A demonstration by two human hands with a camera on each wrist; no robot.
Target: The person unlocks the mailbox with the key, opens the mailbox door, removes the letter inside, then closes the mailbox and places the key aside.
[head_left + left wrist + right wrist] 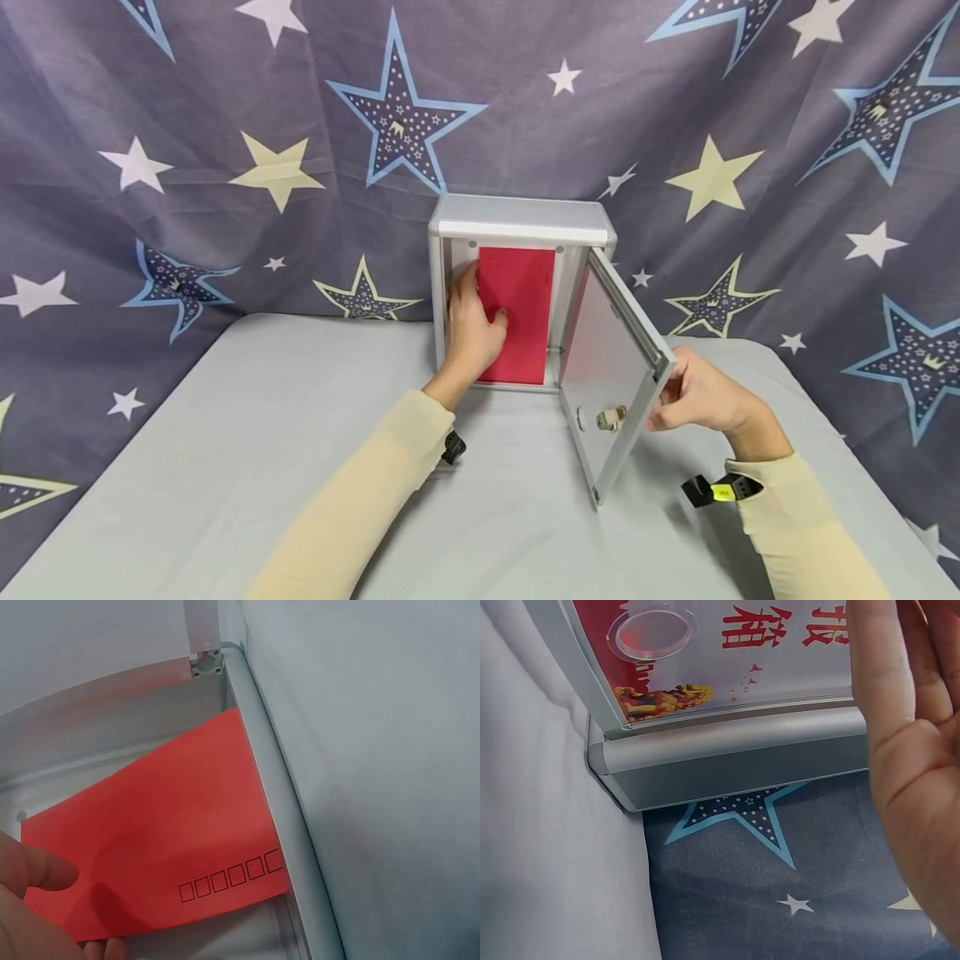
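Observation:
A silver metal mailbox (525, 212) stands upright with its door (611, 333) swung out toward the right. Inside it is a red envelope (517, 317), its row of small printed squares visible in the left wrist view. My left hand (474, 333) reaches in and pinches the envelope's left edge, thumb across the front and fingertips behind. At the door's free edge, my right hand (701, 392) holds on, its fingers partly hidden behind the panel. A lock (609, 418) sits low on the door's inner face.
A pale grey cloth (300, 400) covers the table under the mailbox. Close behind hangs a dark curtain (225, 100) with star prints. The door's outer face, in the right wrist view, bears red characters (754, 628) and a round clear window (652, 634).

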